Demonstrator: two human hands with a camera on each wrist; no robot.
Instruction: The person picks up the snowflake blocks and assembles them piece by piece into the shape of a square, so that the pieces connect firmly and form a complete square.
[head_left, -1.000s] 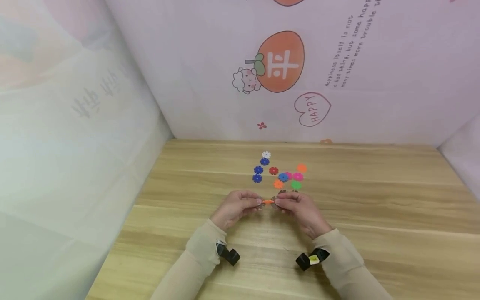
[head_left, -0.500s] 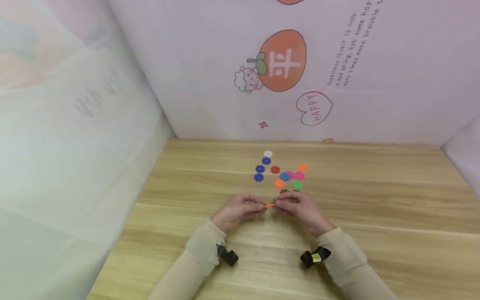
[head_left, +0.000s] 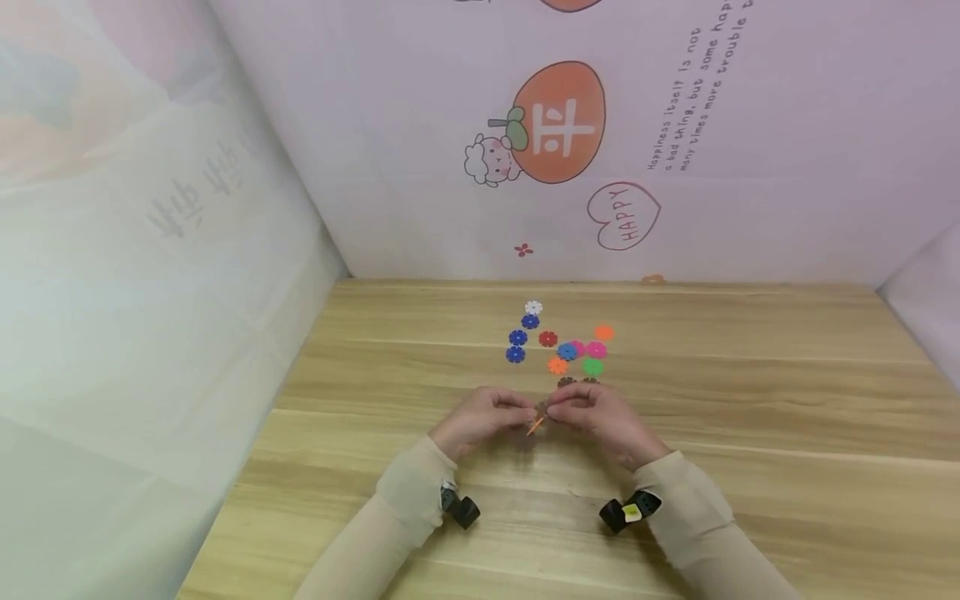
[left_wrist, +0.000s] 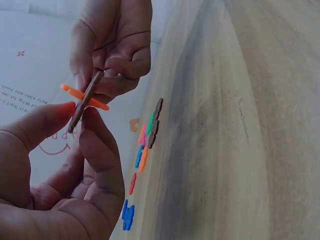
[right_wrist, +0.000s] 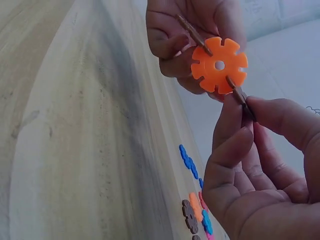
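Note:
An orange snowflake disc point(right_wrist: 212, 75) with notched edges has two brown snowflake discs slotted into opposite sides: the right brown disc point(right_wrist: 240, 97) and the left brown disc point(right_wrist: 192, 31). My right hand point(head_left: 603, 421) pinches the right brown disc between thumb and finger. With thumb and fingertips, my left hand point(head_left: 483, 421) grips the joined discs from the other side; which disc its tips press on is partly hidden. The left wrist view has a brown disc point(left_wrist: 86, 102) edge-on, crossing the orange one. Both hands hold the piece above the wooden table point(head_left: 360, 467).
Loose snowflake discs lie beyond my hands: blue point(head_left: 517, 337), white point(head_left: 532, 307), red point(head_left: 548, 339), orange point(head_left: 557, 366), green point(head_left: 592, 367), pink point(head_left: 596, 350) and brown point(left_wrist: 156, 125). A printed cloth point(head_left: 420, 167) hangs behind the table.
My left hand has come closer to the right one. The orange disc, level between the hands before, now slants down to the left. The loose discs have stayed put.

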